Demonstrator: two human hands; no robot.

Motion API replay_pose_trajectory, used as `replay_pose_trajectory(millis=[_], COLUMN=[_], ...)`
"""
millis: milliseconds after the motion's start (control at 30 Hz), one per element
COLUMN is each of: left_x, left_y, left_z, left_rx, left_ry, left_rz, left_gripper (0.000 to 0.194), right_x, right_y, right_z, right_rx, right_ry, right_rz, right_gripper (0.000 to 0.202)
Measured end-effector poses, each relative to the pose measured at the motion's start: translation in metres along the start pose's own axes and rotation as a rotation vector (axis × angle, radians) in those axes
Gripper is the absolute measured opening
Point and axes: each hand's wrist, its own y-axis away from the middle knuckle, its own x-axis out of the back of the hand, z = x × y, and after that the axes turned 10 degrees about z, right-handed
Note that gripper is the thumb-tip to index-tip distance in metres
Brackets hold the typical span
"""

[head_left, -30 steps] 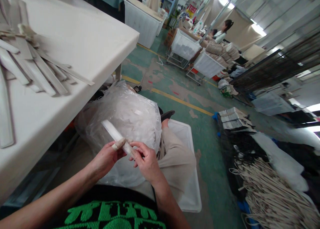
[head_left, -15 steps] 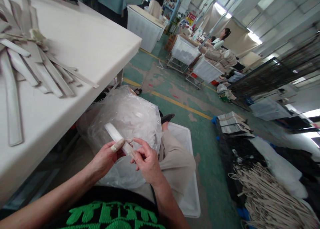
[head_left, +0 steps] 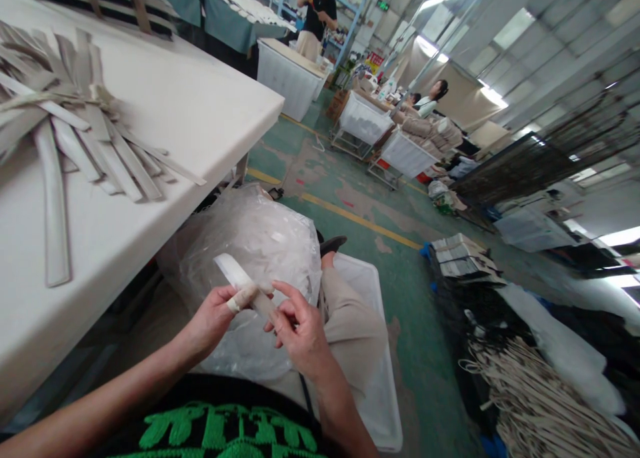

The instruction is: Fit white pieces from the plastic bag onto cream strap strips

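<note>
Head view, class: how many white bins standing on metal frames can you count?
2: the left bin, across the aisle, and the right bin, beside beige bundles. Others may be hidden; the far-right tub has an unclear base.

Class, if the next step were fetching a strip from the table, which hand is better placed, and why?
Probably the left hand: it is nearer the table and its pile. Both hands hold the white strip, but the right hand, farther away, could keep the near end.
</note>
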Motion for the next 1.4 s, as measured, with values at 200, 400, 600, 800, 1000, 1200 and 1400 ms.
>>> replay_pose_trajectory(millis=[200, 400, 600, 800, 1000, 1200, 1400], left_x=[-0.008, -0.018, -0.010, -0.008, -0.002, -0.009, -0.010], left_y=[0.006, 0.006, -0.008, -0.011, -0.016, -0.010, -0.005], left_z=[0.003, 0.003, 0.018, 0.021, 0.021, 0.022, 0.018], left_rx=[-0.038, -0.032, 0.104, 0.172, 0.277, 0.418, 0.488], left_ry=[-0.109, -0.128, 0.108, 0.191, 0.316, 0.339, 0.322], left_rz=[-0.038, -0.093, 0.067, 0.118, 0.247, 0.218, 0.166], left_gripper=[0.032, 0.035, 0.026, 0.025, 0.013, 0.012, 0.010], right_x=[0.004, 0.001, 0.011, 0.021, 0.030, 0.025, 0.029], right_y=[0.007, -0.003, -0.004, 0.001, 0.012, 0.019, 0.024], right_z=[-0.003, -0.012, -0.023, -0.023, -0.030, -0.030, -0.036], right_rx=[0.013, 0.032, -0.088, 0.019, 0.243, 0.557, 0.619], right_ry=[0.013, 0.022, -0.213, -0.159, -0.112, 0.134, 0.230], right_rz=[0.028, 0.008, -0.080, -0.131, -0.188, 0.210, 0.222], right_gripper=[0.040, 0.039, 0.025, 0.026, 0.022, 0.029, 0.028])
